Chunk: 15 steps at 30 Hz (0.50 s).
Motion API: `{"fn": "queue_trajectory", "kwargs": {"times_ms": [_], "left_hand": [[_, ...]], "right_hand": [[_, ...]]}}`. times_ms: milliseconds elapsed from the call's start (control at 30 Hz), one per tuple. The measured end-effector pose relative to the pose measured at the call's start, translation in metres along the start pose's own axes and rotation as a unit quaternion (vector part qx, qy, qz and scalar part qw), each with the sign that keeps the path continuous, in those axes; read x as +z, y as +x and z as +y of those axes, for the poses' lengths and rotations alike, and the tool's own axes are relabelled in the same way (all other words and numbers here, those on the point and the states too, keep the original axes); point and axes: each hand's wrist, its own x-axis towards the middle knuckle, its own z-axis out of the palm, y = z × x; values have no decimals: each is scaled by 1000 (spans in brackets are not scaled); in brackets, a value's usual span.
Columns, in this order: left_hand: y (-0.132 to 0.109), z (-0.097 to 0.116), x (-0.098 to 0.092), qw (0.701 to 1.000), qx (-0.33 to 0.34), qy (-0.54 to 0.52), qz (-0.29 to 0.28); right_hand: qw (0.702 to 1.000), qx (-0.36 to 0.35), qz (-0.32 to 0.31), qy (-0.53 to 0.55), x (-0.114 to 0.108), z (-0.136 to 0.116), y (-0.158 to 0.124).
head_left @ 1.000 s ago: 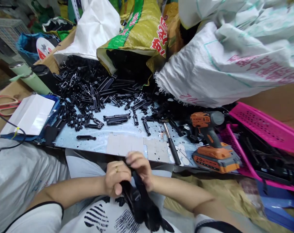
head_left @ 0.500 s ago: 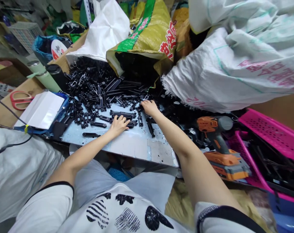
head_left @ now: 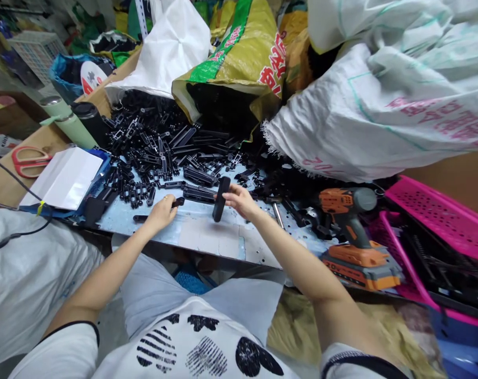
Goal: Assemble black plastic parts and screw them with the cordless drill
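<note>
My right hand (head_left: 239,200) is closed on a long black part (head_left: 221,199), held tilted above the front of the blue work surface (head_left: 191,215). Left of it, my left hand (head_left: 162,211) has its fingers closed around a smaller black piece (head_left: 178,202), of which only one end shows. Between and behind the hands lie long black parts (head_left: 199,193) side by side. A single black part (head_left: 140,218) rests at the surface's front edge, left of my left hand. Behind spreads a heap of black pieces (head_left: 163,145).
An orange and grey cordless drill (head_left: 351,231) stands at the right beside a pink basket (head_left: 408,263). Open sacks, one yellow (head_left: 247,58) and one white (head_left: 176,47), back the heap. Red scissors (head_left: 30,161), white paper (head_left: 63,179) and a green bottle (head_left: 79,131) are at left.
My right hand has come toward me and now holds up a long black part. My left hand has moved left, off the long parts, with a small piece in its fingers.
</note>
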Motion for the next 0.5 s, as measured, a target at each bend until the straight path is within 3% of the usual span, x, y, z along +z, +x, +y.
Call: {"fn": "queue_trajectory", "kwargs": {"times_ms": [100, 167, 267, 367, 433, 500], "left_hand": [[-11, 25, 6, 994, -19, -109, 23], [-20, 37, 6, 986, -30, -161, 25], [-30, 50, 8, 975, -37, -218, 12], [-33, 65, 14, 960, -45, -275, 11], [-33, 76, 19, 947, -49, -316, 19], [-31, 85, 24, 934, -57, -353, 24]], "right_hand": [[999, -37, 13, 1, 2, 19, -41], [994, -35, 8, -105, -12, 24, -69], [938, -44, -38, -341, -26, 23, -95], [878, -86, -70, -466, -7, 22, -91], [895, -85, -33, -437, 19, 22, -77], [946, -50, 28, -319, 42, 22, -63]]}}
